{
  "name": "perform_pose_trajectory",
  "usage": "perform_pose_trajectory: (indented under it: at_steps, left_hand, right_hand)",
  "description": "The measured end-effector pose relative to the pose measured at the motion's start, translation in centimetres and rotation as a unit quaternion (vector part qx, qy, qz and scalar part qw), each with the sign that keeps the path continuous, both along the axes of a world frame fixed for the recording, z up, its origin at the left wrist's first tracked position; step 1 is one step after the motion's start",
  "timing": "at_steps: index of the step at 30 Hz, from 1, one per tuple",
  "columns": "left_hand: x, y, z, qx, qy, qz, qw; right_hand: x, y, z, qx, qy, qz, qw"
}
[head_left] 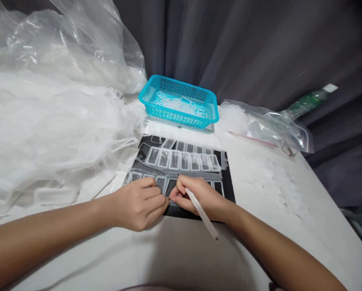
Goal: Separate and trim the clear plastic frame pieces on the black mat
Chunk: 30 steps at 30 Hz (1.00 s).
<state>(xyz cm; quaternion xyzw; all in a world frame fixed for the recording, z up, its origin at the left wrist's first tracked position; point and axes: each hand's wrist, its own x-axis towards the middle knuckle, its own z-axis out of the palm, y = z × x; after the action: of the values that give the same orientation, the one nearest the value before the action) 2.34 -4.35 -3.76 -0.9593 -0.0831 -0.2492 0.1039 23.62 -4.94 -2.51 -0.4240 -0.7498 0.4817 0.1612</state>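
Note:
On a black mat [230,184] lie translucent plastic strips with rows of small rectangular frames [181,161]. My left hand [142,204] is closed at the near left part of the mat, over the nearest strip. Whatever its fingertips grip is hidden behind the knuckles. My right hand [199,196] is closed around a slim white pen-like tool [202,215], whose blunt end points down toward me. The right thumb and index finger pinch close together beside the left fingertips, at the strip's near edge. Which small piece they touch, if any, is too hidden to tell.
A blue perforated basket [212,111] with small clear pieces inside stands behind the mat. Piled white plastic strips [53,129] and clear bags fill the left. At right are a clear zip bag [265,127], a green bottle [308,103] and scattered scraps [278,186] on the white table.

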Motion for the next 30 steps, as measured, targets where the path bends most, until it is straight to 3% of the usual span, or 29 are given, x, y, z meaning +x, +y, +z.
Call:
perform_pose_trajectory:
  at_steps: [9,15,21,25,30]
  left_hand:
    - [0.2,0.1,0.2,0.012,-0.007,0.001,1.000]
    - [0.1,0.1,0.2,0.015,-0.009,-0.004,1.000]
    - [0.1,0.1,0.2,0.020,-0.010,-0.006,1.000]
    - [0.2,0.0,0.1,0.015,-0.018,-0.007,1.000]
    - [-0.1,1.0,0.3,-0.031,-0.014,0.015,0.999]
  right_hand:
    - [0.0,-0.2,0.0,0.057,-0.023,0.038,0.997]
    - [0.0,-0.5,-0.9,0.110,-0.030,0.026,0.993]
    - [0.6,-0.3,-0.6,0.114,-0.030,0.028,0.993]
    - [1.1,0.1,0.5,0.107,-0.032,0.039,0.993]
    - [4.0,1.2,4.3,0.174,-0.136,0.040,0.975]
